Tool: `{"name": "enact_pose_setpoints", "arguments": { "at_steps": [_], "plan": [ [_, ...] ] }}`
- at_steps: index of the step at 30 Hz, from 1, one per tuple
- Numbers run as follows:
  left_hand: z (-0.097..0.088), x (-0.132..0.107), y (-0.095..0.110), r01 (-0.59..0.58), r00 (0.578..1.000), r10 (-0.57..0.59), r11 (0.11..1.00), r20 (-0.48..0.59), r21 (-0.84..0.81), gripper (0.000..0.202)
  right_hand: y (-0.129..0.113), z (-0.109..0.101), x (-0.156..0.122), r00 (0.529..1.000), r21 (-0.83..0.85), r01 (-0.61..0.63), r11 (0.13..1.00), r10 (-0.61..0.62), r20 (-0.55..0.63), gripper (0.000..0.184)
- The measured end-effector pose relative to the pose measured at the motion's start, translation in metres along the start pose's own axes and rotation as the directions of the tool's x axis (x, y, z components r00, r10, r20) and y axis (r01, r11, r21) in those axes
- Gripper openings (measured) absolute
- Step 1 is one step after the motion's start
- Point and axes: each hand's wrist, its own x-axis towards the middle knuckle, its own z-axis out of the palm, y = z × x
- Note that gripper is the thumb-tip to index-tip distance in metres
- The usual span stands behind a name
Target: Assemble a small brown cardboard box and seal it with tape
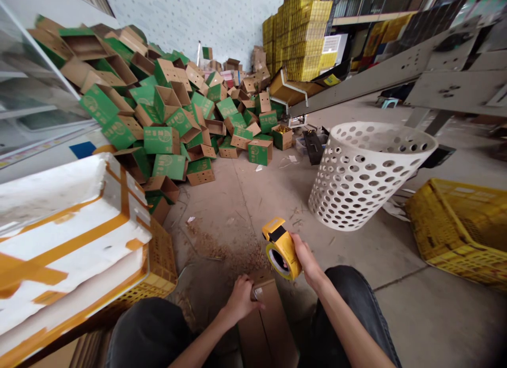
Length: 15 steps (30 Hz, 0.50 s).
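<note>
My right hand [309, 261] is wrapped round a yellow tape dispenser [291, 254], raised just beyond the far right corner of a cardboard box [275, 323]. A black part shows at the dispenser's top and a roll sits in its side. The box lies between my knees, its top flaps meeting along a lengthwise seam. At the box's far left corner my left hand [240, 298] is closed on the edge, fingers curled over and thumb across the top. A small shiny patch shows on the cardboard by that thumb; I cannot tell what it is.
A white perforated basket [356, 183] and a yellow crate [455, 236] stand at right. On my left a taped white foam box [79, 252] rests on a yellow crate [162, 262]. Green-and-brown cartons [170, 138] lie heaped ahead, near a metal conveyor [368, 75].
</note>
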Motion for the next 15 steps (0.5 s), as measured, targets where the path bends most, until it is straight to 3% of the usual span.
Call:
{"name": "enact_pose_setpoints", "arguments": {
  "at_steps": [8, 15],
  "plan": [
    [-0.008, -0.006, 0.005, -0.009, 0.989, -0.006, 0.994, 0.145, 0.105, 0.096, 0.002, 0.001, 0.003, 1.000, 0.008, 0.009, 1.000, -0.009, 0.015, 0.048],
    [-0.011, -0.012, 0.012, 0.004, 0.955, -0.021, 0.998, 0.297, 0.059, 0.127, 0.004, -0.002, 0.006, 0.999, -0.001, 0.016, 1.000, -0.016, 0.042, 0.049]
  ]
}}
